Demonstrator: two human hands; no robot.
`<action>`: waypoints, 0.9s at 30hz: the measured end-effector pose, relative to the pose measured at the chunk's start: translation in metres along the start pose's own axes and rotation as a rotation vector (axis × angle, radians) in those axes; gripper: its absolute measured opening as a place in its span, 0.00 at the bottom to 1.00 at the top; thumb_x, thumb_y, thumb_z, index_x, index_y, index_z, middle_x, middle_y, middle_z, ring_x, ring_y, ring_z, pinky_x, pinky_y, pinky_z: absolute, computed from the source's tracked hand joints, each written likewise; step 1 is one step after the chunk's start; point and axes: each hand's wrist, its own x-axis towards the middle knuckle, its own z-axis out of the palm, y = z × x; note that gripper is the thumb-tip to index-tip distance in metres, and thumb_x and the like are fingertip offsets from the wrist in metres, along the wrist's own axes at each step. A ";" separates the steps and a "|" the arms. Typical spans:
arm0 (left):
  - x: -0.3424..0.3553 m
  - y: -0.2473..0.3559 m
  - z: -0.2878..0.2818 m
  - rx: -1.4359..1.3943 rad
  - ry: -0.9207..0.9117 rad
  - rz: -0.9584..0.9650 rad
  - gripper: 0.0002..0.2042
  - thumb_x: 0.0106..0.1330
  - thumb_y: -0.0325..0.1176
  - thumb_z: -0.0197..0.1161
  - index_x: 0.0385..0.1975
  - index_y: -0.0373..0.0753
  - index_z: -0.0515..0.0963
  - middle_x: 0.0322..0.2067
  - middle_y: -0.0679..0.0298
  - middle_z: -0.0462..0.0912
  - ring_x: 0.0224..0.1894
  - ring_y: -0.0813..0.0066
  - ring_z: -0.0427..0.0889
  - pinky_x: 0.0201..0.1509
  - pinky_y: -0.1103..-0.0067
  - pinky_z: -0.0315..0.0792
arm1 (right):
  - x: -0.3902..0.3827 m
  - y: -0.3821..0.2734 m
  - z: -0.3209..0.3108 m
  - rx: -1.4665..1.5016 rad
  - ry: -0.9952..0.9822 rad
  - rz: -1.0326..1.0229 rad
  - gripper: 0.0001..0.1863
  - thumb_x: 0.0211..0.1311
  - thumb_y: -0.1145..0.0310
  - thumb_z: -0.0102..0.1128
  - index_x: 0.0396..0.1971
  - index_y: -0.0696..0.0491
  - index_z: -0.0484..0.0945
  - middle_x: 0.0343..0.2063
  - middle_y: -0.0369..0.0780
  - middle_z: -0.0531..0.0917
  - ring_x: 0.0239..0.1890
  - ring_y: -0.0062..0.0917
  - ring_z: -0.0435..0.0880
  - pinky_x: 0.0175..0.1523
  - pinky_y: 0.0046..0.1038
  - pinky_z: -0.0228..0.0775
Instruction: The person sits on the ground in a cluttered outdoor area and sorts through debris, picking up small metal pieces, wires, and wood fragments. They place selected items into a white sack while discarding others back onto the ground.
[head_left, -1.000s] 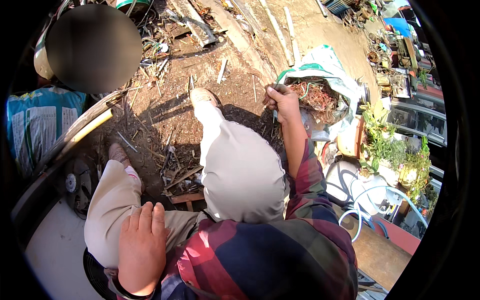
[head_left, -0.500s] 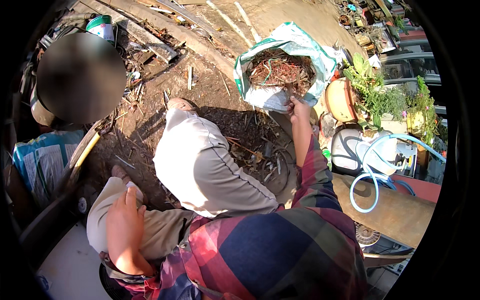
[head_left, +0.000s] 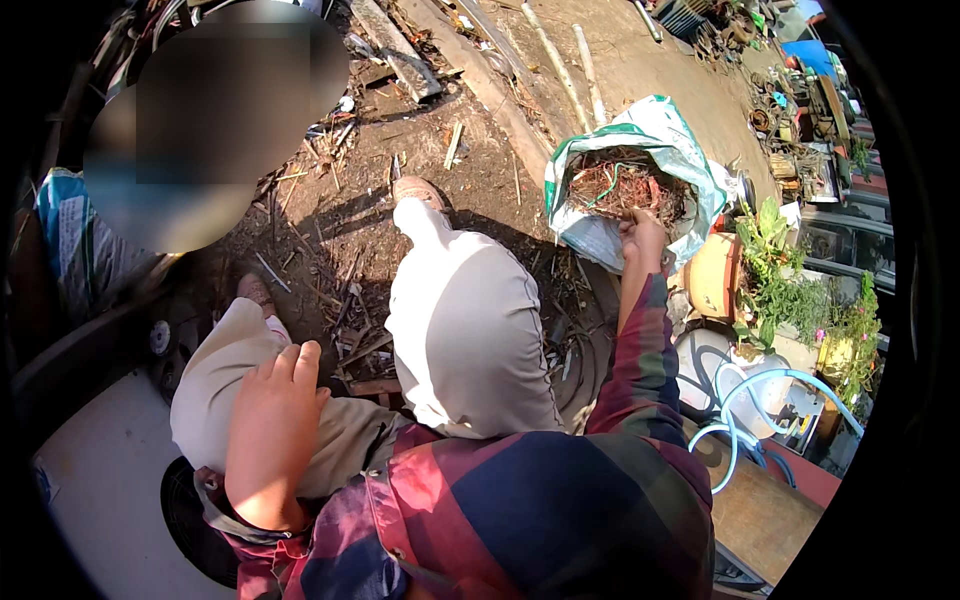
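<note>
My right hand (head_left: 643,242) is at the near rim of a white-and-green woven sack (head_left: 590,238). Its fingers are closed, with the fingertips over the sack's mouth; what they pinch is too small to make out. Inside the open sack lies a tangle of thin reddish-brown strands (head_left: 640,188) with a green strand across it. My left hand (head_left: 272,410) rests on my left thigh, its fingers stretched out and nothing in it.
Scraps and sticks litter the ground around my shoes. Long wooden poles (head_left: 557,66) lie beyond the sack. An orange-brown pot (head_left: 714,277), leafy plants (head_left: 768,255) and a light-blue hose (head_left: 733,440) are on the right. A blue-and-white bag (head_left: 72,225) stands far left.
The view has turned, so the sack and ground sit further right and lower. My right hand has shifted from the sack's front side toward its mouth. My left hand stays on my thigh.
</note>
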 end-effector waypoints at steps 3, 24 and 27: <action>0.006 0.000 -0.010 -0.014 -0.074 0.074 0.21 0.56 0.32 0.61 0.51 0.35 0.69 0.45 0.57 0.76 0.44 0.60 0.75 0.49 0.71 0.70 | -0.065 -0.014 0.056 0.022 -0.264 0.010 0.16 0.57 0.79 0.57 0.46 0.55 0.71 0.34 0.37 0.78 0.28 0.18 0.76 0.26 0.17 0.64; 0.040 -0.086 -0.041 -0.084 -0.085 -0.191 0.20 0.51 0.36 0.54 0.44 0.33 0.75 0.42 0.50 0.78 0.44 0.60 0.79 0.48 0.66 0.71 | -0.167 0.202 0.635 -1.062 -1.732 -0.630 0.13 0.53 0.71 0.61 0.40 0.55 0.81 0.32 0.37 0.84 0.35 0.20 0.81 0.43 0.22 0.73; 0.052 -0.100 -0.054 -0.136 -0.239 -0.311 0.23 0.51 0.37 0.53 0.47 0.33 0.74 0.45 0.50 0.77 0.46 0.58 0.78 0.51 0.63 0.70 | -0.179 0.227 0.642 -1.104 -1.748 -0.744 0.13 0.53 0.68 0.60 0.39 0.51 0.81 0.37 0.42 0.84 0.40 0.29 0.83 0.47 0.28 0.72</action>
